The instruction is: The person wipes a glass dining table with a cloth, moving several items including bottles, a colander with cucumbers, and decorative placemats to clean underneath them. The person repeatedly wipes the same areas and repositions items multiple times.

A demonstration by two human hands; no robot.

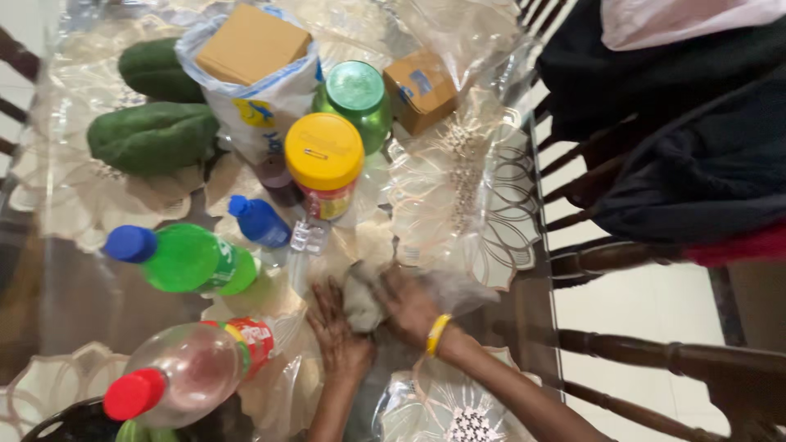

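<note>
Head view: both hands meet at the near middle of the worktop (524, 311), which is glass over lace-patterned mats under a clear plastic cover; between them sits a crumpled grey cloth (361, 299). The left hand (340, 331) lies with fingers spread and bent, its fingertips touching the cloth's left side; the right hand (409, 304), with a yellow band (437, 333) at the wrist, is curled against the cloth's right side and blurred, so I cannot tell whether it actually pinches the fabric. Just beyond the cloth stand a small blue-capped bottle (260, 221) and a jar with a yellow lid (324, 152); to the left lies a green bottle (192, 259) with a blue cap, and nearer, a clear bottle with a red cap (184, 372). Further back are a green-lidded jar (357, 92), 2 dark green vegetables (153, 135) and a brown box (252, 43) in a white bag. Dark wooden chairs (655, 352) stand at the right.
</note>
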